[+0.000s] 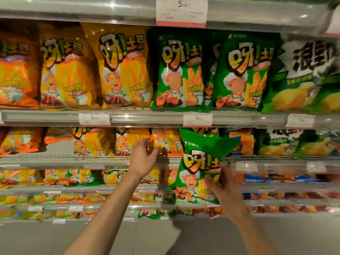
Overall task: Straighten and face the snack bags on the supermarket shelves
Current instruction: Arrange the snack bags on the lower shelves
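My right hand (220, 183) is closed on the lower right edge of a green snack bag (200, 162), holding it tilted in the air in front of the second shelf (73, 159), clear of the row. My left hand (142, 157) is up at that shelf with the fingers curled loosely toward the bottom corner of an orange bag (165, 142); through the blur I cannot tell whether they pinch it or only touch it. The orange bags here lean unevenly, and there is a bare gap further left along the shelf. The risk I see is the green one slipping, since I have it only by one edge and it hangs crooked; a slick foil bag could slide out and drop to the floor (128, 236). Also, if I tug the orange bag's corner, its neighbours, packed close beside it, may topple forward off the lip. And the green bag probably belongs with the green row (211, 70) on the shelf above, so pushing it in among the orange ones would spoil the facing.
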Demonstrator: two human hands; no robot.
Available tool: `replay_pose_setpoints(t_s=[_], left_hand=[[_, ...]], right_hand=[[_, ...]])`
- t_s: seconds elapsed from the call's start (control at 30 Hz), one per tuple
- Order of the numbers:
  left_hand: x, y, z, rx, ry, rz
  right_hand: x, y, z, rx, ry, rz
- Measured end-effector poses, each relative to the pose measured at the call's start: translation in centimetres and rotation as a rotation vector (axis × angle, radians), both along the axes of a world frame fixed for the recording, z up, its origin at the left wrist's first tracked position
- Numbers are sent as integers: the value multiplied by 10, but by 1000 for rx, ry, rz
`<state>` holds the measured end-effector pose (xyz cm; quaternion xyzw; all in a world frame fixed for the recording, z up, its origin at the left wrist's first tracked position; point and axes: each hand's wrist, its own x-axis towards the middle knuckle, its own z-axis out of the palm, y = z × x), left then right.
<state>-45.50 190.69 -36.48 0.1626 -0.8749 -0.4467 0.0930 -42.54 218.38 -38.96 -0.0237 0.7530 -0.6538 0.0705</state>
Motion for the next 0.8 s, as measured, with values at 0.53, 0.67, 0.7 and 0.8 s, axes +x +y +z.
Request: replay_pose_setpoints(t_s=[0.53, 0.67, 0.7, 0.8], left_hand=[[-57, -3, -39, -86, -18, 106], [-43, 10, -13, -54, -15, 61], [-41, 12, -9, -53, -15, 45], [-41, 14, -6, -13, 12, -3]], right_hand=[[-20, 14, -13, 31, -115, -54], [-25, 8, -9, 43, -112, -50], [-27, 7, -9, 40, -112, -48], [-29, 5, -9, 35, -123, -48]])
